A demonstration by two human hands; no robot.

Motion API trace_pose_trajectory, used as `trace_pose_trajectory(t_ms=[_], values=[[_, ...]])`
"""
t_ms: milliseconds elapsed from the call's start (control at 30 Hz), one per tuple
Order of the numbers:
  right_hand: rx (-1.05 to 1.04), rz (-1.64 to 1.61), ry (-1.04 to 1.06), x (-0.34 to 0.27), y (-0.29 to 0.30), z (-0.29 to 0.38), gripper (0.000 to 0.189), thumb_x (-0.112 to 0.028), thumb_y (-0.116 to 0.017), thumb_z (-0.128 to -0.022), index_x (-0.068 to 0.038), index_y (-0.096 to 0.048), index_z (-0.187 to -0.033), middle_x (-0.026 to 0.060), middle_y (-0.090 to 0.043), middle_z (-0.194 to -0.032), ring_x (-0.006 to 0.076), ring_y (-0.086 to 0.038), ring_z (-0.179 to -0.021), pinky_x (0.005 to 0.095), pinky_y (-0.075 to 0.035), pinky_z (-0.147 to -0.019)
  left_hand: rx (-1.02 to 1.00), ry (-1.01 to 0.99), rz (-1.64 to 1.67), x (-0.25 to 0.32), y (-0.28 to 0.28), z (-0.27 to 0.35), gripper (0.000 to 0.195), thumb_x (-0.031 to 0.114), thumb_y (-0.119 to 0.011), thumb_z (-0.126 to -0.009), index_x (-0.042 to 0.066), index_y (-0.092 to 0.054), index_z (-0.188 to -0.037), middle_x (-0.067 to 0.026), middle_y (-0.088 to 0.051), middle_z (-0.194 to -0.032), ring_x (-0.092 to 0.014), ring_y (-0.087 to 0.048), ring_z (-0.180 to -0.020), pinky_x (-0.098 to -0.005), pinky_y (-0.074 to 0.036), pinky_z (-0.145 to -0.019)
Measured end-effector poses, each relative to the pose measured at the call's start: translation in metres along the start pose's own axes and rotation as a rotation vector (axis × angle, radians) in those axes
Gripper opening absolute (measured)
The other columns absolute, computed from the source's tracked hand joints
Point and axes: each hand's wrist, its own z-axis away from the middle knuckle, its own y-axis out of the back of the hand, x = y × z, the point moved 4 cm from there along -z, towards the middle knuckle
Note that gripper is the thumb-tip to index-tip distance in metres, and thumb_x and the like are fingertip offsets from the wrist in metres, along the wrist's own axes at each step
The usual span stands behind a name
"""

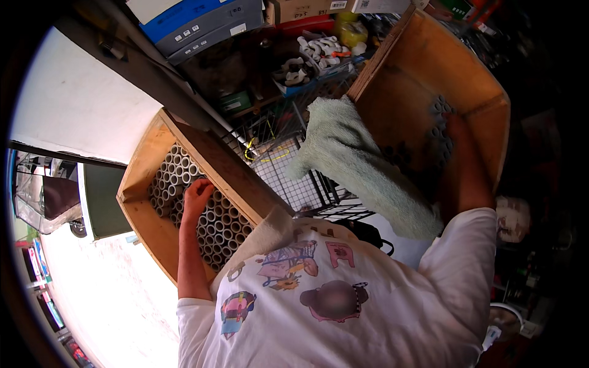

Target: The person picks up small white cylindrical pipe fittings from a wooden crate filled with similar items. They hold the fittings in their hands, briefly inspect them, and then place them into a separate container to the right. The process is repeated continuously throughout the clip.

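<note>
On the left stands a wooden box point(148, 230) filled with upright grey plastic pipe pieces point(223, 227). My left hand point(199, 195) is over these pipes, close to the box's inner wall, with its fingers bent; whether it grips a piece is not clear. A second wooden box point(460, 50), on the right, has a small group of similar pipe pieces point(442, 105) on its dim floor. My right hand point(455, 126) reaches down into it, touching or very near that group; its fingers are too blurred to read. A pale green towel point(363, 156) hangs over this box's near edge.
Between the boxes is a black wire rack point(299, 170) with a yellow cord point(269, 158). Beyond it are white plastic fittings point(322, 48) in a basket and stacked blue and grey cardboard boxes point(207, 27). A white panel point(87, 99) stands at the left.
</note>
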Motion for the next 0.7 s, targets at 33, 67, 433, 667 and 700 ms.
trace_pose_trajectory(t_ms=[33,67,433,667,700], values=[[0.003,0.147,0.115,-0.050,-0.004,0.006,0.045,-0.008,-0.066,-0.078,-0.007,-0.058,-0.123,0.0185,-0.064,-0.105,0.0312,-0.062,-0.092,0.0439,-0.049,-0.079,0.051,0.026,-0.020,-0.005,0.014,0.021,0.013,0.008,-0.065,-0.087,0.001,-0.065,-0.098,0.0032,-0.061,-0.076,-0.003,-0.052,-0.069,-0.0197,-0.043,-0.063],[0.028,0.305,0.197,-0.079,0.003,0.018,0.045,-0.012,-0.067,-0.079,-0.006,-0.059,-0.122,0.0201,-0.064,-0.110,0.0330,-0.063,-0.096,0.0438,-0.048,-0.084,0.071,0.034,-0.025,-0.007,0.019,0.028,0.013,0.008,-0.065,-0.087,0.001,-0.065,-0.098,0.0033,-0.061,-0.076,-0.003,-0.052,-0.069,-0.0196,-0.043,-0.063],[0.059,-0.141,-0.129,-0.063,0.040,0.000,0.030,-0.011,-0.060,-0.083,-0.004,-0.063,-0.111,0.0208,-0.064,-0.107,0.0304,-0.063,-0.097,0.0394,-0.049,-0.083,0.030,0.029,0.042,0.000,0.009,0.019,0.015,0.008,-0.063,-0.089,0.002,-0.066,-0.102,0.0041,-0.061,-0.079,-0.003,-0.051,-0.070,-0.0198,-0.042,-0.063],[0.025,-0.191,-0.104,-0.087,0.102,-0.003,0.030,-0.002,-0.057,-0.085,-0.003,-0.060,-0.115,0.0157,-0.065,-0.103,0.0227,-0.065,-0.087,0.0329,-0.052,-0.073,0.064,-0.049,-0.012,-0.001,0.007,0.019,0.015,0.013,-0.066,-0.086,0.004,-0.069,-0.099,0.0002,-0.062,-0.076,-0.007,-0.054,-0.070,-0.0244,-0.045,-0.064],[0.031,-0.207,-0.091,-0.093,0.114,-0.002,0.030,-0.001,-0.057,-0.086,-0.003,-0.060,-0.116,0.0149,-0.065,-0.103,0.0216,-0.065,-0.086,0.0320,-0.052,-0.072,0.069,-0.081,-0.025,-0.005,0.007,0.016,0.016,0.014,-0.066,-0.086,0.004,-0.069,-0.099,-0.0004,-0.062,-0.076,-0.008,-0.055,-0.070,-0.0255,-0.046,-0.064]])
